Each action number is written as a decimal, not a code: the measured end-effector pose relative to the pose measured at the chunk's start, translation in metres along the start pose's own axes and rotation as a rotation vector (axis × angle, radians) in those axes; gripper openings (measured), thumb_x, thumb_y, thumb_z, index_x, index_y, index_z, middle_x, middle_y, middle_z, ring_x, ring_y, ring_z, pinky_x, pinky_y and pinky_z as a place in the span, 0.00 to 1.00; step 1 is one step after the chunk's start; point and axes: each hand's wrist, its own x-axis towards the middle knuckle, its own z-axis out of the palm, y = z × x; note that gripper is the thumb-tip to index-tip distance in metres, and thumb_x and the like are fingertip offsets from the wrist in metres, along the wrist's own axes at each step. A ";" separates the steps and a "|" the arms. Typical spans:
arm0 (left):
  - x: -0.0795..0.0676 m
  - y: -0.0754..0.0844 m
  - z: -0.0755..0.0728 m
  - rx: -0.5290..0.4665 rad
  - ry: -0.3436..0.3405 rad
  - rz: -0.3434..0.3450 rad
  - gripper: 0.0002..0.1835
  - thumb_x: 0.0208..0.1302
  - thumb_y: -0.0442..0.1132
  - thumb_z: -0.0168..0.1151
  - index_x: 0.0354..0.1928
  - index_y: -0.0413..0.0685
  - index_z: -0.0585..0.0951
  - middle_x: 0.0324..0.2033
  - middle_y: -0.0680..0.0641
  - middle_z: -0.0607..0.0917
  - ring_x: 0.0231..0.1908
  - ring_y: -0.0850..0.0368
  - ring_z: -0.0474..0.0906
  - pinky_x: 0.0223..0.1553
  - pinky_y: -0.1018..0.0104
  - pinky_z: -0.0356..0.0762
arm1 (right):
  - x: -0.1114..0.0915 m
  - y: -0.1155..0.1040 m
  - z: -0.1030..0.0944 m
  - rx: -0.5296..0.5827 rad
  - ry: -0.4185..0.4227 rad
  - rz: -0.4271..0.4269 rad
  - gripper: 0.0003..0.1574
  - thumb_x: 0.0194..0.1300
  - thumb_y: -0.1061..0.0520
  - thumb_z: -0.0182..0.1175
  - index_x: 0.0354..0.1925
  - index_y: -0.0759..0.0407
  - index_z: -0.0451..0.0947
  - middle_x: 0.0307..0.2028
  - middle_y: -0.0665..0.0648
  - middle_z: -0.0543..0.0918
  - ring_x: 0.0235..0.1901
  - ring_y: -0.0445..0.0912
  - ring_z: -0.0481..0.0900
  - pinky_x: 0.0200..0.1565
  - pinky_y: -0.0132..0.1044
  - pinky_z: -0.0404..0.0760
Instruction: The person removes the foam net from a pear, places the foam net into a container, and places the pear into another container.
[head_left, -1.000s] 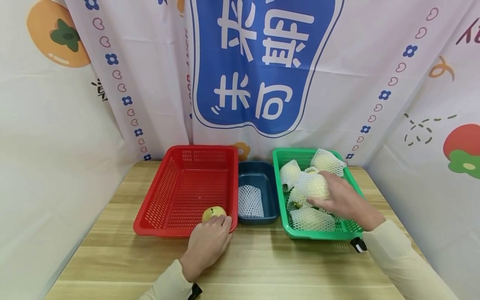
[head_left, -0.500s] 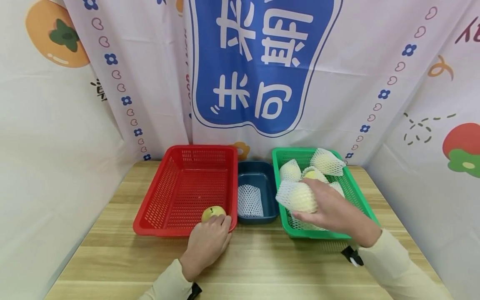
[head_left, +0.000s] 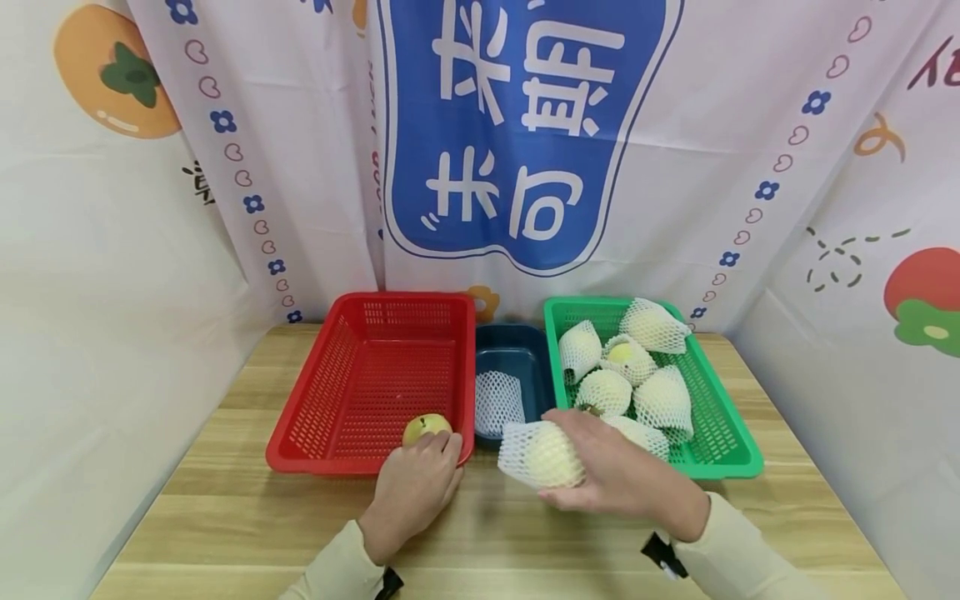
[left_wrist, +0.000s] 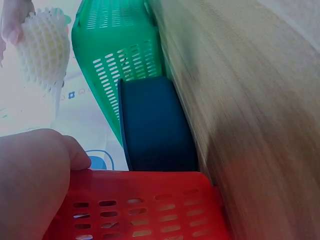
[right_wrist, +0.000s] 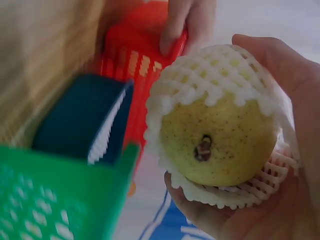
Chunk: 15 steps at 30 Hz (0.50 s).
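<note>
My right hand (head_left: 626, 479) grips a yellow-green pear in a white foam net (head_left: 546, 457), held over the table in front of the blue tray. In the right wrist view the speckled pear (right_wrist: 220, 140) shows its dark stem through the net's mouth. My left hand (head_left: 416, 487) curls over the near right corner of the red basket (head_left: 288, 458), gripping its rim. Right beyond those fingers a bare pear (head_left: 427, 426) lies in that basket, partly hidden by the hand. In the left wrist view the hand overlaps the rim (left_wrist: 145, 177).
A green basket (head_left: 738, 442) at the right holds several pears in foam nets (head_left: 663, 400). Between the two baskets stands a small dark blue tray (head_left: 536, 379) with an empty foam net (head_left: 500, 403) in it. A printed cloth (head_left: 322, 167) hangs behind the wooden table (head_left: 225, 517).
My right hand has lifted the netted pear out of the green basket and carried it left and nearer, to the front of the blue tray. The left hand stays put.
</note>
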 end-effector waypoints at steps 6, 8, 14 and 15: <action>0.000 0.000 0.001 0.001 0.031 0.010 0.18 0.58 0.53 0.78 0.38 0.51 0.81 0.32 0.51 0.86 0.28 0.57 0.83 0.18 0.63 0.77 | -0.003 -0.013 0.020 -0.001 -0.063 -0.044 0.53 0.61 0.32 0.73 0.72 0.58 0.66 0.60 0.53 0.79 0.54 0.42 0.78 0.54 0.43 0.85; 0.000 0.000 0.001 0.002 0.031 0.010 0.19 0.58 0.53 0.78 0.39 0.51 0.81 0.32 0.51 0.86 0.28 0.57 0.83 0.18 0.63 0.77 | -0.003 -0.015 0.027 -0.015 -0.075 -0.066 0.53 0.62 0.31 0.72 0.72 0.58 0.67 0.60 0.52 0.80 0.55 0.42 0.78 0.55 0.43 0.85; -0.001 -0.001 0.001 0.017 0.038 0.016 0.19 0.58 0.54 0.78 0.41 0.50 0.83 0.33 0.51 0.87 0.29 0.57 0.84 0.18 0.63 0.78 | -0.002 -0.016 0.047 0.007 -0.108 -0.109 0.51 0.63 0.30 0.71 0.70 0.57 0.68 0.56 0.50 0.80 0.52 0.40 0.77 0.53 0.37 0.83; -0.001 -0.001 0.001 0.019 0.038 0.017 0.19 0.58 0.54 0.78 0.41 0.50 0.83 0.33 0.51 0.87 0.29 0.57 0.84 0.18 0.63 0.78 | -0.002 -0.015 0.051 0.010 -0.116 -0.104 0.51 0.63 0.29 0.70 0.70 0.57 0.68 0.57 0.50 0.80 0.52 0.40 0.76 0.54 0.37 0.83</action>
